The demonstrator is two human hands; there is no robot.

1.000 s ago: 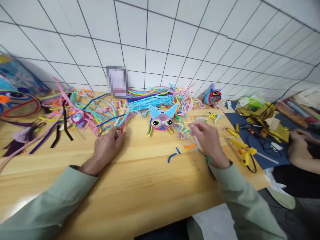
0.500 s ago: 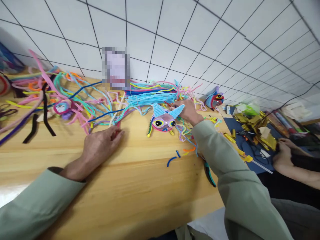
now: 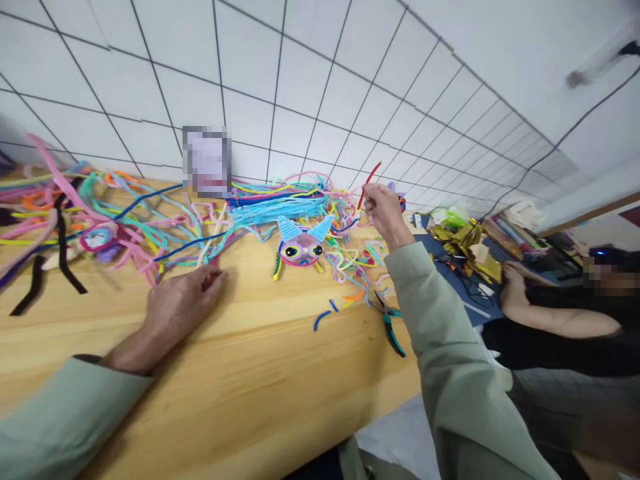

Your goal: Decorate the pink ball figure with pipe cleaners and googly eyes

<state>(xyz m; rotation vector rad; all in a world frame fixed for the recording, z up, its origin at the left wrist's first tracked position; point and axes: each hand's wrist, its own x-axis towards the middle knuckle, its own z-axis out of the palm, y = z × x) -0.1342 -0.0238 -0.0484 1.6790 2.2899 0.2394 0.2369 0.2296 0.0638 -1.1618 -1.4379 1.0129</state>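
My right hand [image 3: 384, 210] is raised above the table's far side, fingers pinched on a red pipe cleaner [image 3: 368, 183] that sticks up from them. My left hand [image 3: 176, 307] rests on the wooden table [image 3: 260, 387], fingers curled loosely, fingertips touching a red and a white strand at the edge of the pipe-cleaner pile [image 3: 150, 213]. Between the hands lies a pipe-cleaner animal face [image 3: 299, 248] with blue ears and big yellow-ringed eyes.
Teal-handled pliers [image 3: 391, 327] and short cut pieces [image 3: 330, 310] lie near the right table edge. A bundle of blue pipe cleaners [image 3: 280, 208] lies by the tiled wall. Another person's arm [image 3: 545, 313] rests at the right beside gold foil scraps [image 3: 465, 243].
My right hand reached from the near table to the pile behind the animal face, then lifted with a red pipe cleaner. The left hand stayed put. The view swung right.
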